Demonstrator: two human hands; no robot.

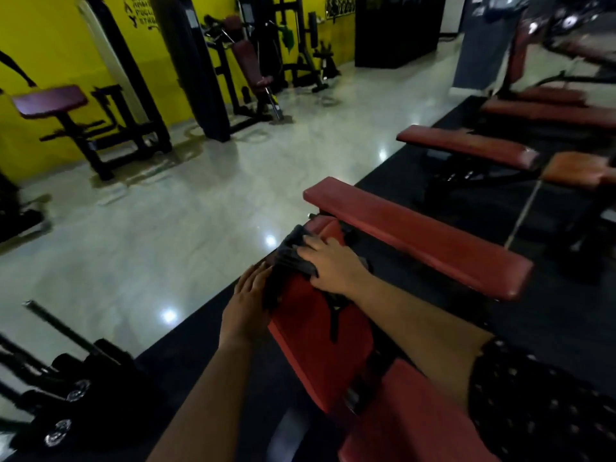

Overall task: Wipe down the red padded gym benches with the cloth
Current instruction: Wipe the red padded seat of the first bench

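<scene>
Red pad (316,331): we steady its edge with flat left hand (246,303).
Cloth (293,253): our right hand (328,261) fingers press it flat.
Risk: loose cloth may bunch, missing the pad's far end.

Both bare forearms reach forward, the right arm crossing above the left. The right hand (328,261) lies palm down with fingers spread and slightly bent. Just below and left of it, the left hand (248,303) is flat, fingers straight and together.
</scene>
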